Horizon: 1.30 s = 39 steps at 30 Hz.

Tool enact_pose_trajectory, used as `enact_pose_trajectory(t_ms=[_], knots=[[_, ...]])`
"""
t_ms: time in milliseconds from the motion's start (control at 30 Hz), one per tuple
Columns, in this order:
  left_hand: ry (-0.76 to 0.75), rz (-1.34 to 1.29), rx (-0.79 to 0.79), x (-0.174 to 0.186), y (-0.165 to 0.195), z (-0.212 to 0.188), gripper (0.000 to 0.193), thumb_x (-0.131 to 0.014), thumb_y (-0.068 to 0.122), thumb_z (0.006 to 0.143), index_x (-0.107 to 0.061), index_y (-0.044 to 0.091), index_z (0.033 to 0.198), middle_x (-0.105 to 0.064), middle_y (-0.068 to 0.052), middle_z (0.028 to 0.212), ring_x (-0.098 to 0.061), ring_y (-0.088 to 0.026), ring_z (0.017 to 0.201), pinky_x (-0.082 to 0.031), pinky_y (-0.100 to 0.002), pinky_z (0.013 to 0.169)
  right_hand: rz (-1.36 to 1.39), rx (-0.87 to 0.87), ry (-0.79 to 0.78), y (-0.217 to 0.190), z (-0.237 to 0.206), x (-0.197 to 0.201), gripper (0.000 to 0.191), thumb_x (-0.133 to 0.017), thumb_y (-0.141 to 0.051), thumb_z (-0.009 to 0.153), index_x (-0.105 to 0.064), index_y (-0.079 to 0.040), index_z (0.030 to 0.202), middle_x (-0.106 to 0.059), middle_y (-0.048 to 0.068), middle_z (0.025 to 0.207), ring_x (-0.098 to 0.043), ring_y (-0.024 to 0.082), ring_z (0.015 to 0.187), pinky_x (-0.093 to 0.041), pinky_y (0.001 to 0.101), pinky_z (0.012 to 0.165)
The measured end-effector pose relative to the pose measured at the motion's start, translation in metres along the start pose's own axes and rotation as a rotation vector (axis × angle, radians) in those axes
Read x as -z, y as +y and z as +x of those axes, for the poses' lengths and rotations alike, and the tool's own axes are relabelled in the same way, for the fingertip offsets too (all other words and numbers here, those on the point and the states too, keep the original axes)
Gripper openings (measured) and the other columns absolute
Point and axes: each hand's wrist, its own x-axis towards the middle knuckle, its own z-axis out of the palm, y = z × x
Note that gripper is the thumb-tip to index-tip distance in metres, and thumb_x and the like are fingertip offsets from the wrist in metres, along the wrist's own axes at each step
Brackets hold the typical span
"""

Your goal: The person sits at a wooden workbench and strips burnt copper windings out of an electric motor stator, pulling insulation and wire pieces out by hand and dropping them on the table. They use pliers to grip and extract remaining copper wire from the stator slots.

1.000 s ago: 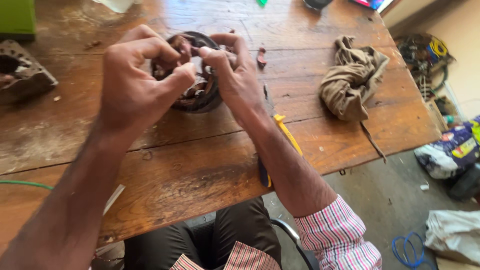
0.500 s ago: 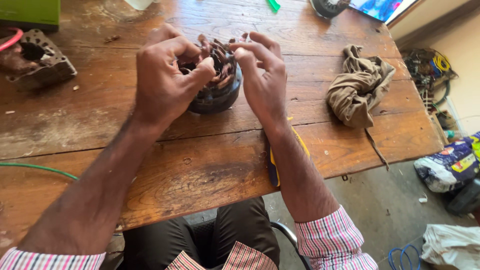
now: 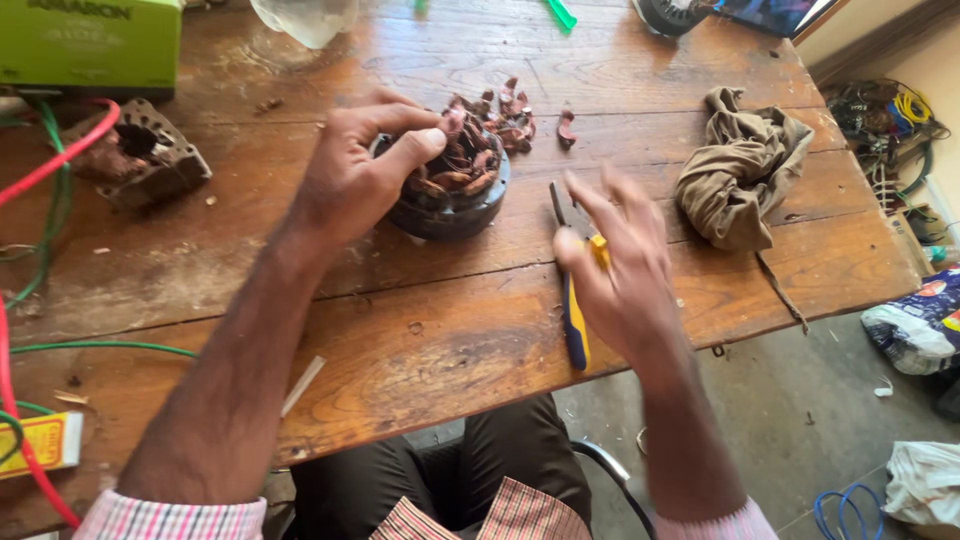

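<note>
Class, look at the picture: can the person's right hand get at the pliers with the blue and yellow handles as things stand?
Probably yes: the right hand hovers open just above the pliers on the wooden table, with nothing between them.

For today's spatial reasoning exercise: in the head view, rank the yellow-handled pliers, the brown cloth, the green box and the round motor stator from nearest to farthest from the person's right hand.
1. Yellow-handled pliers: directly under the right hand, on the table.
2. Round motor stator: up and to the left, held by the left hand.
3. Brown cloth: up and to the right, bunched on the table.
4. Green box: far top-left corner.
</note>
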Motion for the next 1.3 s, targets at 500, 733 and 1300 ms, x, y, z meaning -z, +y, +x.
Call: enact_pose_trajectory(t_ms=[500, 733, 1300], knots=[[0.156, 0.109, -0.072, -0.009, 0.000, -0.008, 0.020, -0.081, 0.023, 0.095, -0.081, 0.005, 0.104, -0.062, -0.009, 0.120, -0.059, -0.019, 0.119, -0.048, -0.035, 0.102, -0.202, -0.229, -0.449, 0.029, -0.034, 0.026, 0.030, -0.065, -0.028, 0.085, -0.065, -0.005, 0.104, -0.065, 0.017, 0.111, -0.061, 0.033, 0.107, -0.049, 0.0475, 0.095], [0.150, 0.066, 0.001, -0.008, 0.004, -0.010, 0.020, -0.081, 0.026, 0.093, -0.082, 0.009, 0.104, -0.061, -0.008, 0.122, -0.058, -0.019, 0.120, -0.050, -0.036, 0.099, 0.729, -0.909, -0.482, 0.055, -0.011, 0.042, 0.027, -0.053, -0.030, 0.095, -0.066, -0.008, 0.104, -0.069, 0.012, 0.095, -0.063, 0.024, 0.084, -0.051, 0.0396, 0.075], [0.186, 0.016, 0.043, -0.010, 0.006, -0.013, 0.018, -0.087, 0.027, 0.089, -0.084, 0.013, 0.100, -0.064, -0.007, 0.116, -0.058, -0.019, 0.118, -0.050, -0.034, 0.100, -0.408, 0.325, -0.380, 0.002, 0.037, 0.070, 0.042, -0.067, -0.042, 0.098, -0.072, -0.016, 0.130, -0.056, 0.018, 0.143, -0.038, 0.039, 0.141, -0.027, 0.0592, 0.112]])
